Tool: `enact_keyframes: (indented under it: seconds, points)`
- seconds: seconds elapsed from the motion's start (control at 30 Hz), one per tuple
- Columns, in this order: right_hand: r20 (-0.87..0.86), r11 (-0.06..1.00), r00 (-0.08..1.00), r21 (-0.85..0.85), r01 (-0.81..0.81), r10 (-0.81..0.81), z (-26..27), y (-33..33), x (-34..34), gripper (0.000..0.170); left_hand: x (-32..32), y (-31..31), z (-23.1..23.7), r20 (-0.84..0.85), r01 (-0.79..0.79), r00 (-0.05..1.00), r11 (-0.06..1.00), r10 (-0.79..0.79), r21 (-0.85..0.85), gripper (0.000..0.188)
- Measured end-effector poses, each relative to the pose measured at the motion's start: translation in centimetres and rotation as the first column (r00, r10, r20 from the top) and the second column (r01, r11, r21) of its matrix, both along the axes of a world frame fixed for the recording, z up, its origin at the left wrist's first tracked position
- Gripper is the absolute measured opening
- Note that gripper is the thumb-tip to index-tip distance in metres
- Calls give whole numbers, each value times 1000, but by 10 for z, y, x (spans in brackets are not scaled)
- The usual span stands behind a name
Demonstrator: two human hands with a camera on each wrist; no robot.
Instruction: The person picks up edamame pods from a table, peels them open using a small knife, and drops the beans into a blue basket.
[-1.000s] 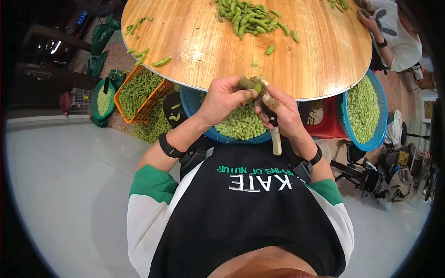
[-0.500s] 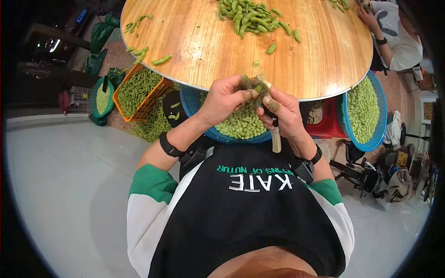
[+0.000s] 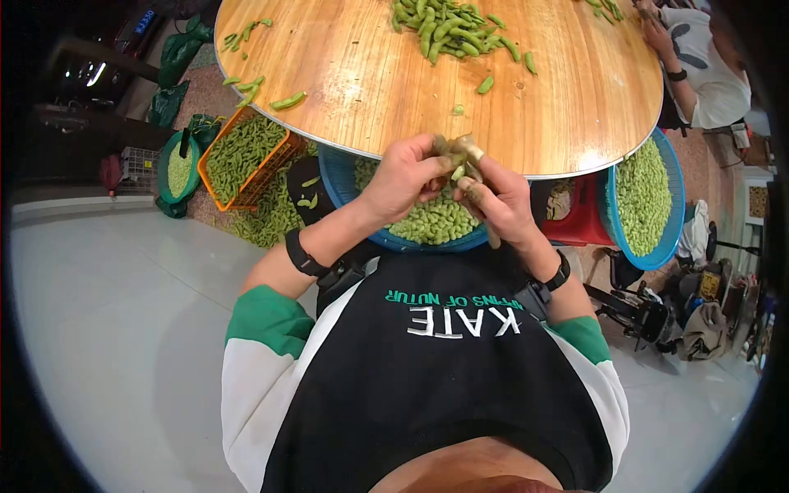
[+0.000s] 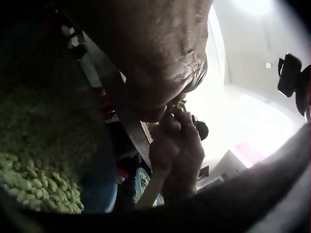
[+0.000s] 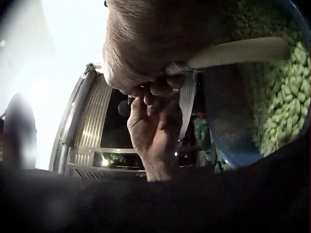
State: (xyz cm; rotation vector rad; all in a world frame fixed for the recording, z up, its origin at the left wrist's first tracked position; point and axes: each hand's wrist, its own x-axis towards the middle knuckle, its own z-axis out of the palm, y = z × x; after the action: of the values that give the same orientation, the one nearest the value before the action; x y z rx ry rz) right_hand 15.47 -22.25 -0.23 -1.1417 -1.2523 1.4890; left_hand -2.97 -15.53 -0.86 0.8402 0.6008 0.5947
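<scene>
Wooden table (image 3: 353, 82) ahead of us, its curved near edge bright, a heap of green pods (image 3: 452, 31) up toward the far side and a few loose pods (image 3: 288, 101) by the left edge. We're watching two bare hands meet at that near edge, right above the blue basin (image 3: 333, 181) of shelled beans (image 3: 436, 222).

And here's the relation everything hangs on: one green pod (image 3: 458, 173), partly covered, sits between the two hands, to the right of the left hand (image 3: 404, 177) and to the left of the right hand (image 3: 508, 201). Neither hand is clearly nearer; we have fingertips on both sides of it. Its long axis? What shows seems to tilt toward the chest, but too little is visible for us to call it.

Left hand: fingers curled, thumb in, pinching the pod, as we read it. Right hand: curled round a pale handle (image 5: 238, 53) that sticks out of the palm side, over the basin, while thumb and forefinger crowd the pod. Whatever is at the handle's other end, we cannot tell; the fingers hide it. Off the table's right edge we pick out another basin (image 3: 679, 197), and off its left edge an orange crate (image 3: 271, 174).
</scene>
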Motion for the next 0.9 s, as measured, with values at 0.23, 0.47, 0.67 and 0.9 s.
enact_keyframes:
  seconds: [0.23, 0.47, 0.67, 0.9]
  points:
    - [36, 918, 967, 325, 226, -251, -18, 3, -19, 30, -1, -16, 12, -306, -33, 895, 733, 324, 679, 14]
    - [436, 882, 898, 444, -161, -56, -4, -6, -4, 23, -85, 31, 53, -231, 753, 155, 36, 961, 657, 9]
    - [438, 901, 899, 402, -164, -32, 0, -1, 0, 26, -10, 65, 43, -400, 364, 756, 174, 518, 915, 12]
    - [244, 944, 954, 318, 90, -174, -5, -10, 19, 31, 40, 77, 8, -449, 444, 768, 125, 456, 887, 8]
